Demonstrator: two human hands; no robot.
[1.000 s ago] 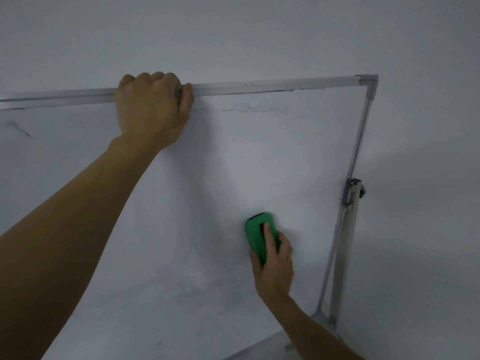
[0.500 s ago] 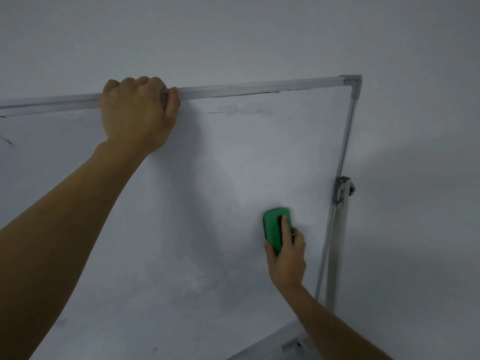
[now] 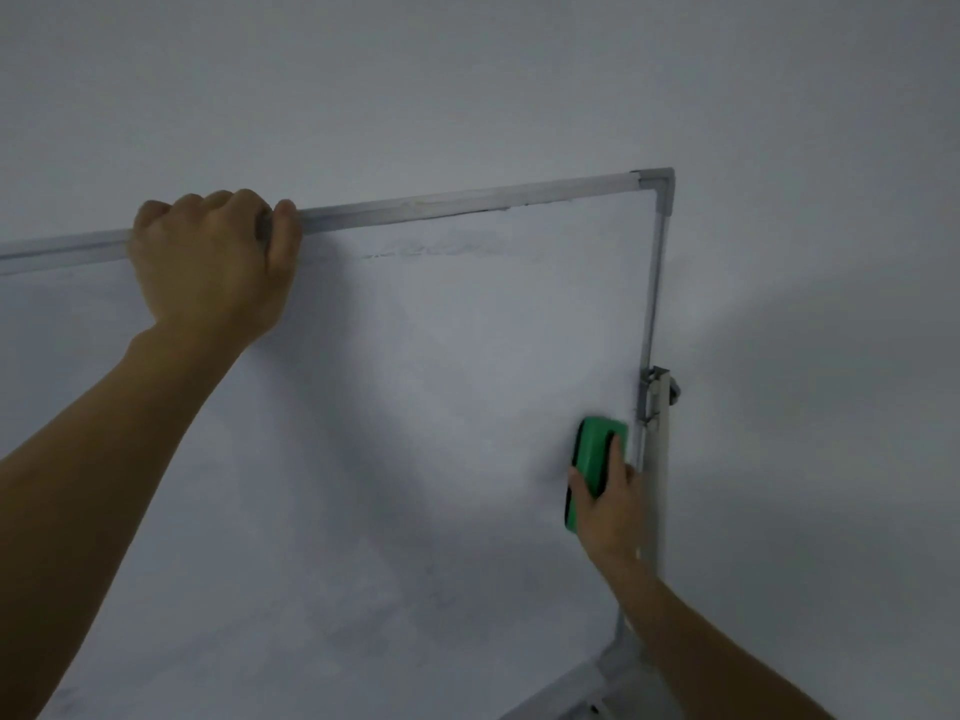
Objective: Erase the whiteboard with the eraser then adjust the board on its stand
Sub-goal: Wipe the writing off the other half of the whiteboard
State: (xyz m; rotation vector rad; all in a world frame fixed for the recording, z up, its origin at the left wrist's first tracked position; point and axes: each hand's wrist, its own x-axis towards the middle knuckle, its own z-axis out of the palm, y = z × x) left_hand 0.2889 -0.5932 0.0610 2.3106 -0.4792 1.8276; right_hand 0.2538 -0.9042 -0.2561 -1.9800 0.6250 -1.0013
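The whiteboard [image 3: 441,407] fills most of the view, its grey metal frame running along the top and down the right side. My left hand [image 3: 213,267] grips the top frame rail left of the middle. My right hand [image 3: 608,504] presses a green eraser [image 3: 595,459] flat against the board, close to the right frame edge. A faint smudged line of marker [image 3: 441,249] remains just under the top rail. The board's surface is otherwise pale with light grey smears.
The stand's grey upright [image 3: 657,459] runs down beside the right frame, with a pivot clamp [image 3: 658,389] at mid height. A tray or base bar [image 3: 566,688] shows at the bottom right. A plain pale wall [image 3: 805,356] lies behind.
My right hand has slid the eraser rightward across the board, from the middle right to the right frame edge. My left hand keeps its grip on the top rail.
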